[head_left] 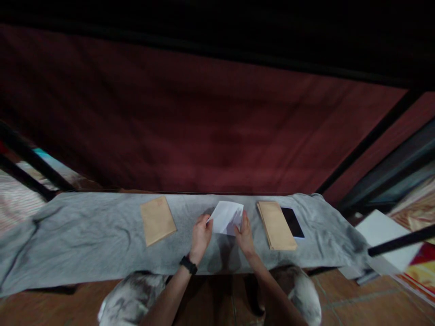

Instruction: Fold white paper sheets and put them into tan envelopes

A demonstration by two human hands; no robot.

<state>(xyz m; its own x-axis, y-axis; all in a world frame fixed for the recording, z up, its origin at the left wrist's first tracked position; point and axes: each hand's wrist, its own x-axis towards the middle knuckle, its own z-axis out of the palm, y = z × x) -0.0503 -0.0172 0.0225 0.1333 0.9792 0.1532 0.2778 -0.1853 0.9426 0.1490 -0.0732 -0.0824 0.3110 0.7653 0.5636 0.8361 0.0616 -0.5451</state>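
Note:
Between my hands is a sheet of white paper (225, 216), tilted a little above the grey cloth. My left hand (201, 233) pinches its left edge between thumb and fingers, and a dark watch (188, 265) circles that wrist. My right hand (244, 233) grips the right edge, its thumb lying on the paper's face. Left of my hands a brown envelope (158, 220) lies flat. To their right sits a stack of brown envelopes (277, 226), with a dark-screened tablet or phone (292, 222) partly beneath or beside it.
A grey cloth (102, 235) covers the long narrow table. Behind it hangs a dark red curtain or panel (204, 127). Black bars (360, 149) slant at both sides. White boards or sheets (390, 240) are at the right, above a tiled floor (360, 294).

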